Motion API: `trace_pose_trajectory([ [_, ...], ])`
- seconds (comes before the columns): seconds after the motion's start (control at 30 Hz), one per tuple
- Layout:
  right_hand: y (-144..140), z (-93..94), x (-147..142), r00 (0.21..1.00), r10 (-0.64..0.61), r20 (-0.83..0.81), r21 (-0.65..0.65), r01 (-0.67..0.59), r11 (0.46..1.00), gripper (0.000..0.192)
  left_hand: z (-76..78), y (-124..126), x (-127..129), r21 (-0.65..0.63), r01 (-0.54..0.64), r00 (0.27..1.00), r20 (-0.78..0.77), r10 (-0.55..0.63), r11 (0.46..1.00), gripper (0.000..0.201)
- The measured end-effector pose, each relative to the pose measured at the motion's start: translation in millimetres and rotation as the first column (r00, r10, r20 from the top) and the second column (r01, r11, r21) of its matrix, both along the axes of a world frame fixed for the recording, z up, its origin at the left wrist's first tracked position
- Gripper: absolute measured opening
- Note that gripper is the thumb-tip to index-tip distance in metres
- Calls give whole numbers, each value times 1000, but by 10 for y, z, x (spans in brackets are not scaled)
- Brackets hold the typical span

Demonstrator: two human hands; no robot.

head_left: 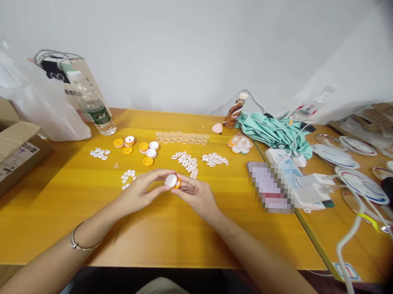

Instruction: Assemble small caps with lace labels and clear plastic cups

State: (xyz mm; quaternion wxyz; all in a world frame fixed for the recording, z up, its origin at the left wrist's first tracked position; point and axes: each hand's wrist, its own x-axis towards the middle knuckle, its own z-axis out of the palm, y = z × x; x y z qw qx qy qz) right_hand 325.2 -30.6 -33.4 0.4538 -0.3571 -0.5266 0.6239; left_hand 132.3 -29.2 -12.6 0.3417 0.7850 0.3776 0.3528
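Both hands, left hand (140,191) and right hand (194,193), pinch a small white-and-orange cap (172,181) between curled fingertips above the table (64,210).

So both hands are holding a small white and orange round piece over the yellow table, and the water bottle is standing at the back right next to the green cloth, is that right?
Not quite. In the head view the water bottle stands at the back left, beside the white plastic bag, not by the green cloth. The rest holds: left hand and right hand hold the white and orange round piece over the yellow table.

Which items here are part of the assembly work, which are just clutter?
In use: small white-and-orange round cap held by left hand and right hand; loose orange and white caps; white lattice pieces.
Clutter: clear plastic water bottle; teal cloth; cardboard box.
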Motion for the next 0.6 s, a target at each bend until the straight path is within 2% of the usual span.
trace_pose_trajectory([
  [0.23, -4, -30, -11, 1000, -13, -3, -9, 13, 1000, 46, -39, -8, -4, 198, 18, 992, -126, 7, 980, 40],
  [0.33, -5, -14, -11, 1000, -13, 2, -21, 13, 1000, 45, -27, -1, -2, 223, 38, 991, -136, -7, 974, 39],
  [0.47, -12, 41, -6, 999, 25, 47, -29, -23, 999, 33, 10, 8, -5, 241, 62, 987, -159, -24, 968, 35],
  [0.6, -15, 58, -4, 994, 67, 81, -17, -66, 998, 29, 24, 5, -12, 221, 113, 978, -195, -69, 969, 36],
])
